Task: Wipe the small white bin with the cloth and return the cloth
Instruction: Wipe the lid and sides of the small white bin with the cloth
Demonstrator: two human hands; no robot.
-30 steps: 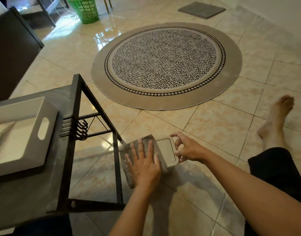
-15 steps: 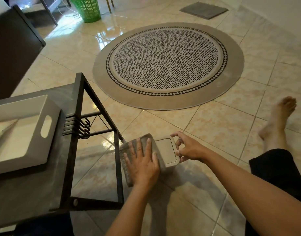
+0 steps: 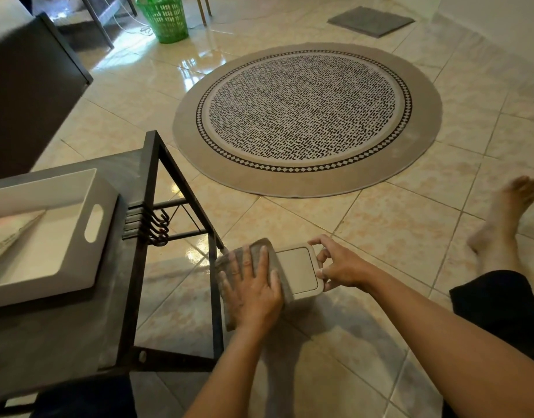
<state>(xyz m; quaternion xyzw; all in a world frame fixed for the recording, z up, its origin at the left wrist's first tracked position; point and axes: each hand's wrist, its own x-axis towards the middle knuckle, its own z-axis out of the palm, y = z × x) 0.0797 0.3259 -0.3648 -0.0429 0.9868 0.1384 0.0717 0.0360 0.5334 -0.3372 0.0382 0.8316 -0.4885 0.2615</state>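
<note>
The left hand (image 3: pixel 253 292) is pressing flat, covering most of the cloth (image 3: pixel 229 260); the right hand (image 3: pixel 339 265) is pinching the half-hidden bin (image 3: pixel 298 270).

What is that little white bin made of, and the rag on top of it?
The small white bin looks like smooth matte plastic: rounded moulded corners, an even off-white lid. The cloth under the left hand seems a soft grey woven fabric, maybe microfibre; it drapes and folds over the bin's edge.
</note>
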